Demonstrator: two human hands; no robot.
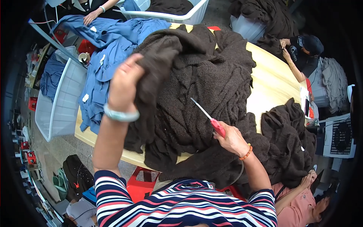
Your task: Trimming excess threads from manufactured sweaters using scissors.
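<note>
My left hand (124, 81), smeared by motion, is raised at the left of the pile and closed on a dark brown knit garment (157, 62), lifting part of it. In my right hand (231, 139) is a pair of red-handled scissors (217, 126); its slim pale blades point up and left over the brown cloth. Beneath lies a thick heap of brown knitwear (200, 87) whose separate pieces I cannot tell apart. A blue garment pile (117, 49) lies on the table just left of my left hand.
The pale wooden table (270, 73) shows at the right. Co-workers' hands are at the blue cloth (93, 16), far right (285, 47) and lower right (310, 178). A white bin (62, 109) stands left, another (189, 17) behind. A red stool (140, 185) is below the near edge.
</note>
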